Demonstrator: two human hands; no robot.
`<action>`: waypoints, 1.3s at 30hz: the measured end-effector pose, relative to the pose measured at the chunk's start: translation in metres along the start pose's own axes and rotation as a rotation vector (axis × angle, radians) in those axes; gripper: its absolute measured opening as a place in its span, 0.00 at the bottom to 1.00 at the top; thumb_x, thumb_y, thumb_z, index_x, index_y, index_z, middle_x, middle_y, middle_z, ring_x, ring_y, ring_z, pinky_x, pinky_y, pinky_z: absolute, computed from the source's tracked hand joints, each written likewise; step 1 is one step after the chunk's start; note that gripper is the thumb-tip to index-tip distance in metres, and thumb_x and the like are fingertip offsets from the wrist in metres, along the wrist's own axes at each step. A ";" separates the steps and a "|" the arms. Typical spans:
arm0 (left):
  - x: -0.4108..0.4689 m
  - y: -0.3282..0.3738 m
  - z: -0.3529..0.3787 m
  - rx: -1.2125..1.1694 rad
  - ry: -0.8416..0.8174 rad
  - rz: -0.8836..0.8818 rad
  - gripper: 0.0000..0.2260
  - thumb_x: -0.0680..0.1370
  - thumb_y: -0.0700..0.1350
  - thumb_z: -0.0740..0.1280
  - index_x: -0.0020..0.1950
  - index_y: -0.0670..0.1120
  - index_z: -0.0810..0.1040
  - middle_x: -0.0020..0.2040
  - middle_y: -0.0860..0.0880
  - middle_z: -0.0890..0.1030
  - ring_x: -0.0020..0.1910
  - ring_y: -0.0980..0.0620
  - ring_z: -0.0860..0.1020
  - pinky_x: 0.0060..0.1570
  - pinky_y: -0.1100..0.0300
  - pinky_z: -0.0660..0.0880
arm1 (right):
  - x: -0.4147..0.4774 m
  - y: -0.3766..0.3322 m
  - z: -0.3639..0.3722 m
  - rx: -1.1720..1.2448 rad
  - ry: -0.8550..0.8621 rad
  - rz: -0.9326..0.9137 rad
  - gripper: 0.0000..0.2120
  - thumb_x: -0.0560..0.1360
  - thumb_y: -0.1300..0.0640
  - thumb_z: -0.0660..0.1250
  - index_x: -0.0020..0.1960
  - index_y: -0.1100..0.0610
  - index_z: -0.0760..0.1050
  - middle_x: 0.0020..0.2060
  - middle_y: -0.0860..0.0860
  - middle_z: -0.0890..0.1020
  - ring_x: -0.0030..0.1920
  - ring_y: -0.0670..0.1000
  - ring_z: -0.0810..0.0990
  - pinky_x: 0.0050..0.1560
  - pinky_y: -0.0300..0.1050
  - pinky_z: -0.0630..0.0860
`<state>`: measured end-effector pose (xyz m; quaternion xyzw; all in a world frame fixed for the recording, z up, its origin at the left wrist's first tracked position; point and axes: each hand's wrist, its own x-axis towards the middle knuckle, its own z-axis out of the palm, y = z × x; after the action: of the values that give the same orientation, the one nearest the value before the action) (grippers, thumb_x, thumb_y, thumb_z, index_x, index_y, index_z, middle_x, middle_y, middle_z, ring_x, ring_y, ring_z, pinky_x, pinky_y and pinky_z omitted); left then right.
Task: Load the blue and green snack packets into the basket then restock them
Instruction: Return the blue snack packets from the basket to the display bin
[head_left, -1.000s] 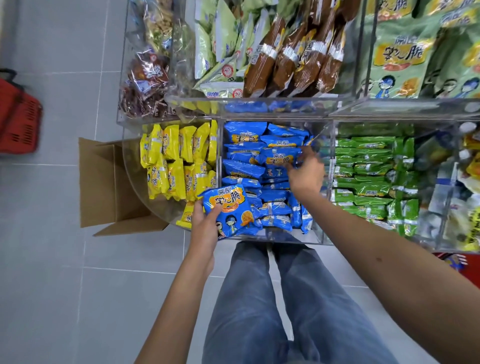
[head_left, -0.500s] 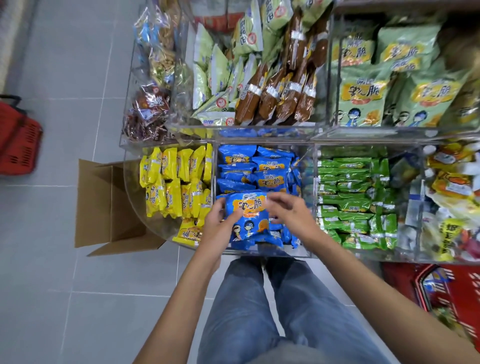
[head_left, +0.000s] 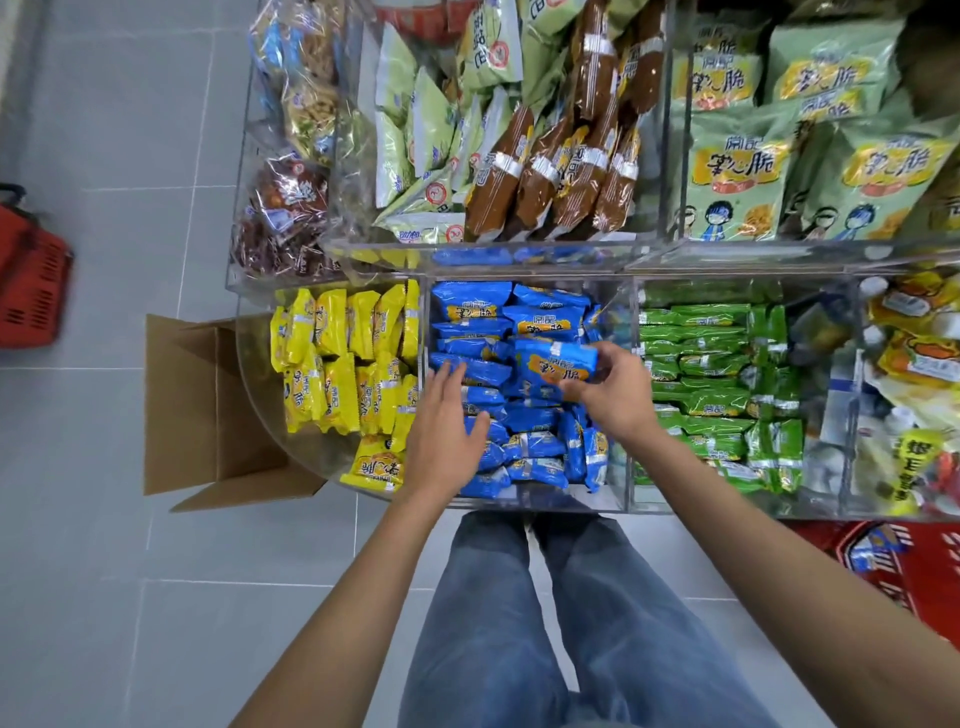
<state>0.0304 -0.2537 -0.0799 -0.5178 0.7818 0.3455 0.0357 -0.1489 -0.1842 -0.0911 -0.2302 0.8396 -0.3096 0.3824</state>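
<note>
While right grip (head_left: 618, 397) pinches a blue packet (head_left: 553, 364) over the middle bin (head_left: 540, 503), left grip (head_left: 447, 421) is released, fingers spread over the blue pile (head_left: 530, 447). Yellow packets (head_left: 343, 364) left, green packets (head_left: 711, 374) right; red basket (head_left: 31, 280) well apart on floor (head_left: 130, 597).

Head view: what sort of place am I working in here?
Most likely a shop's snack aisle: clear acrylic bins hold blue snack packets and green snack packets sorted by colour, and a red shopping basket stands on the tiled floor.
</note>
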 end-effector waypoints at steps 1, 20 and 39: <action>0.001 -0.005 0.003 0.088 -0.032 0.016 0.30 0.80 0.49 0.62 0.78 0.46 0.52 0.78 0.48 0.53 0.77 0.50 0.48 0.73 0.58 0.50 | 0.007 0.004 0.004 -0.080 0.033 -0.021 0.14 0.68 0.60 0.75 0.51 0.62 0.76 0.40 0.55 0.80 0.39 0.53 0.76 0.38 0.45 0.72; 0.000 -0.022 0.030 0.403 -0.047 0.075 0.33 0.79 0.54 0.59 0.78 0.44 0.46 0.78 0.44 0.42 0.77 0.45 0.38 0.75 0.52 0.44 | 0.034 0.040 0.051 -0.029 0.115 -0.023 0.39 0.62 0.56 0.80 0.68 0.58 0.65 0.62 0.54 0.75 0.61 0.54 0.75 0.53 0.43 0.72; 0.000 -0.016 0.030 0.331 -0.025 0.059 0.31 0.78 0.51 0.64 0.77 0.45 0.55 0.79 0.44 0.47 0.77 0.44 0.41 0.75 0.50 0.47 | 0.031 0.049 0.065 -0.028 0.241 -0.059 0.35 0.64 0.53 0.78 0.66 0.62 0.69 0.58 0.57 0.76 0.56 0.55 0.75 0.57 0.49 0.74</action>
<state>0.0349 -0.2403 -0.1109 -0.4773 0.8423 0.2196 0.1200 -0.1234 -0.1918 -0.1740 -0.2212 0.8765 -0.3345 0.2662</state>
